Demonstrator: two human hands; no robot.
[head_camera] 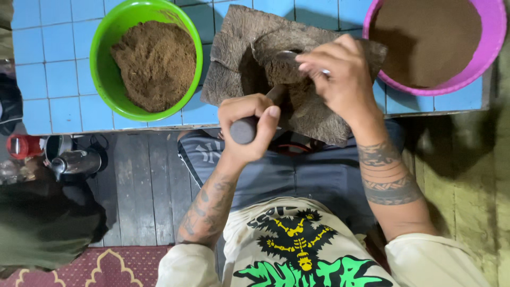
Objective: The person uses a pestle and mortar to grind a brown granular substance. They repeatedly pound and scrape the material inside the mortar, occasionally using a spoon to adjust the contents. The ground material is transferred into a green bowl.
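Observation:
My left hand (pixel 248 125) is closed around a dark rod-like handle (pixel 245 129) whose far end runs into a rough brown bark-like slab (pixel 234 48) on the blue tiled table (pixel 53 74). My right hand (pixel 340 74) rests on the slab, pinching a small metal spoon (pixel 289 55) over a mound of brown powder (pixel 281 72). A green bowl (pixel 101 58) heaped with coarse brown powder stands to the left. At the right stands a pink bowl (pixel 491 48) of finer, darker powder.
The table's front edge runs just above my lap. On the dark plank floor at the left stand a metal pot (pixel 74 162) and a red object (pixel 21 146). A dark cloth bundle (pixel 48 223) and a patterned red rug (pixel 106 266) lie lower left.

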